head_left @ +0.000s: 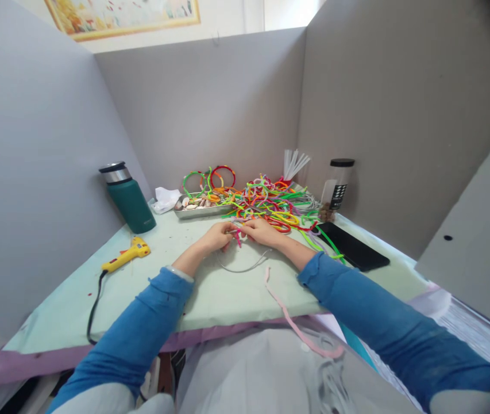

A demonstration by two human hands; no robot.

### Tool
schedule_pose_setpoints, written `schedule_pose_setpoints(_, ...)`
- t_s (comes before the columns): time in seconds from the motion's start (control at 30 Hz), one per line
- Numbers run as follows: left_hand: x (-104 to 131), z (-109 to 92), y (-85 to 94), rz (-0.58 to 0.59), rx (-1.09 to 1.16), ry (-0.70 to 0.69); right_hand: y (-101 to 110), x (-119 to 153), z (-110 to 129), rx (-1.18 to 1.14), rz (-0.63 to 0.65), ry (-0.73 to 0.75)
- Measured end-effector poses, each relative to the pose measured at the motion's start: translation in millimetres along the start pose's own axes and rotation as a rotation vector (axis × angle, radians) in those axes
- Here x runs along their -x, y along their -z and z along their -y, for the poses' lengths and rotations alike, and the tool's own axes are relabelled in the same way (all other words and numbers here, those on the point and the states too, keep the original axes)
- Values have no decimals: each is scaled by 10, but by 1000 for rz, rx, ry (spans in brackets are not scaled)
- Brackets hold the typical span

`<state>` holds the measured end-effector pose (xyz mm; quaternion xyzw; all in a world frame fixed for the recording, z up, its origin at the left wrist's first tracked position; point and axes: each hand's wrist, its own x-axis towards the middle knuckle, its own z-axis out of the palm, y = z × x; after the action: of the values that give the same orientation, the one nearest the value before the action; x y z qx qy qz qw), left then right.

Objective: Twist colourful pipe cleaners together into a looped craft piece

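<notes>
Close together over the middle of the table are my left hand (pixel 219 236) and my right hand (pixel 263 232), both with fingers pinched. Between them is a short magenta pipe cleaner (pixel 239 237), its end hanging down. A pale piece shows beside it, too small to make out. Below the hands curves a thin grey wire hoop (pixel 245 271); its upper part is hidden by my fingers, so I cannot tell if they grip it too. A pale pink pipe cleaner (pixel 285 310) trails over the table's front edge onto my lap.
Behind my hands lies a heap of coloured pipe cleaners (pixel 270 201), beside a metal tray (pixel 205 211) of small pieces and finished-looking hoops (pixel 223 168). A yellow glue gun (pixel 126 256) and green bottle (pixel 129 201) stand left; a black phone-like slab (pixel 352 246) and clear bottle (pixel 337 187) right.
</notes>
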<state>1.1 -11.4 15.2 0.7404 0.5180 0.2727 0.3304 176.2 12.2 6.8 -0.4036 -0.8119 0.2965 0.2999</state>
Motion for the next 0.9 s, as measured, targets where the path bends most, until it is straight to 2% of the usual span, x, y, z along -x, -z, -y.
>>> schedule_pose_setpoints(0.07, -14, 23, -4, -61, -134, -48, -2, -3, -1, -1, 8, -2)
schedule_pose_setpoints(0.2, -37, 54, 0, -166, -417, -237, -8, -11, -14, -10, 19, 8)
schedule_pose_setpoints(0.43, 8, 2, 1, -192, -724, -342, -7, -5, -8, -36, 32, 17)
schedule_pose_setpoints(0.67, 79, -72, -18, -176, -844, -374, 7, 9, 12, -17, 22, 9)
schedule_pose_setpoints(0.9, 63, -48, -8, -190, -789, -392, 0, -1, -5, -18, 19, 6)
